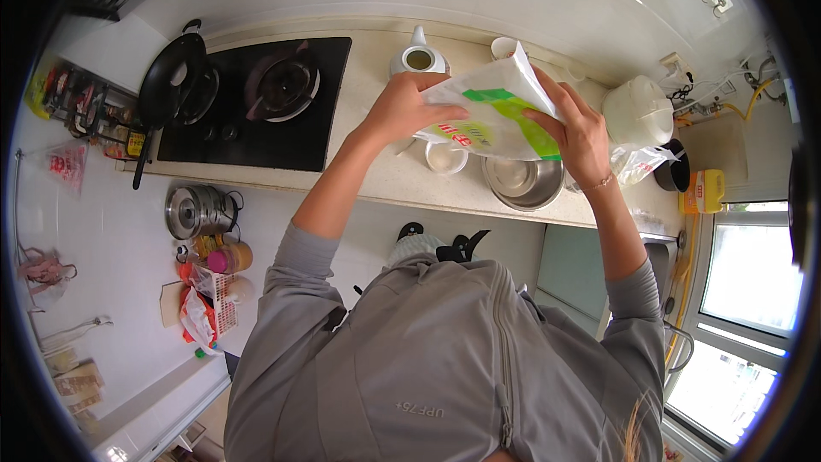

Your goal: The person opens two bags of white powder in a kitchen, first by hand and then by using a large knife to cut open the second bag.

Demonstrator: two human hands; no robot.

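Observation:
Both hands hold a white plastic bag with green and yellow-green print, tilted above the counter. My left hand grips its left end, thumb lying along the near side. At the right end, my right hand pinches the bag between thumb and fingers. Beneath it a small white bowl sits on the counter, with pale contents that I cannot make out. To the bowl's right stands a metal pot, partly covered by the bag. Behind my left hand is a lidless white teapot with its spout pointing to the wall.
A black gas hob lies to the left, with a black wok on its far-left burner and the handle past the counter edge. A white cup stands behind the bag. Rightward are a white rice cooker, a clear bag and a yellow jug.

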